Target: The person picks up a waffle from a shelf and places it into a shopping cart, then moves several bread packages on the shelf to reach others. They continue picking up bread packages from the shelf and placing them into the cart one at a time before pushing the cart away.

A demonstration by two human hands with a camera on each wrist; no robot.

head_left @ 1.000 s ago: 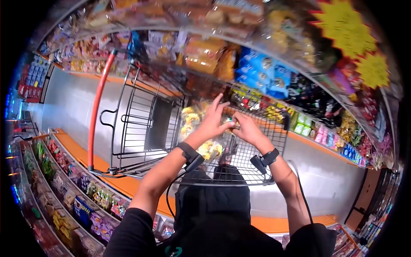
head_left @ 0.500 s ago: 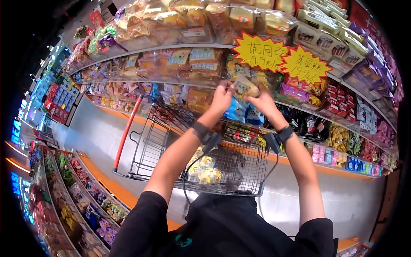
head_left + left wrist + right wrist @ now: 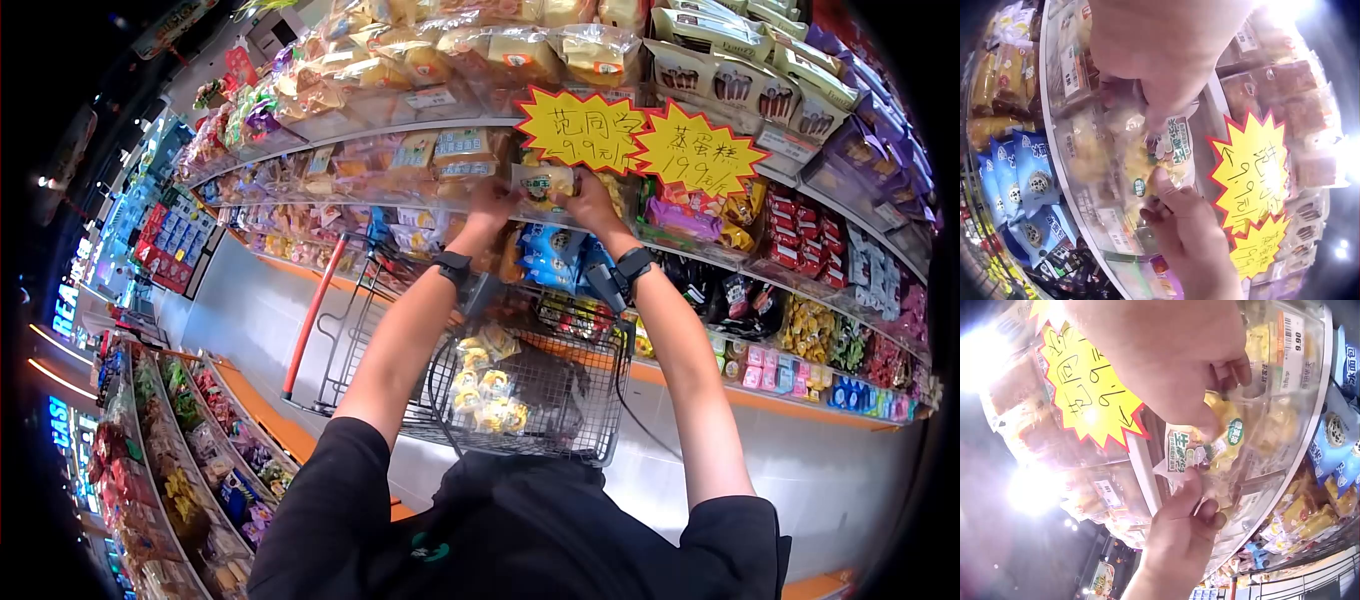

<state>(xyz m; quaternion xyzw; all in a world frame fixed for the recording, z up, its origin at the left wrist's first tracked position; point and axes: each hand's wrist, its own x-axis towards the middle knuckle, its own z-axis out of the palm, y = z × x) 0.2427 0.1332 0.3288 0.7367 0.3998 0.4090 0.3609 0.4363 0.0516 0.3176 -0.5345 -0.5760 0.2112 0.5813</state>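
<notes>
A small clear packet of bread (image 3: 543, 183) with a white label and green lettering is held up in front of a shelf bin in the head view. My left hand (image 3: 490, 205) pinches one end of it, and my right hand (image 3: 597, 207) grips the other between thumb and fingers. In the left wrist view the packet's label (image 3: 1179, 145) faces the camera, with yellowish food visible through the film. The right wrist view shows both thumbs on the wrapper (image 3: 1230, 432). Similar yellow packets (image 3: 1082, 140) fill the bin right behind it.
Below my arms stands a wire shopping cart (image 3: 590, 405) with a red handle (image 3: 315, 310); bagged yellow packets (image 3: 488, 390) lie in it. Yellow starburst price signs (image 3: 580, 130) overhang the shelf edge. Blue snack bags (image 3: 550, 255) sit one shelf lower. Another stocked shelf (image 3: 150, 480) lines the left.
Both hands have risen from over the cart to the shelf, where the packet came into their hold. In the last half second the packet moved slightly left and turned, label facing up.
</notes>
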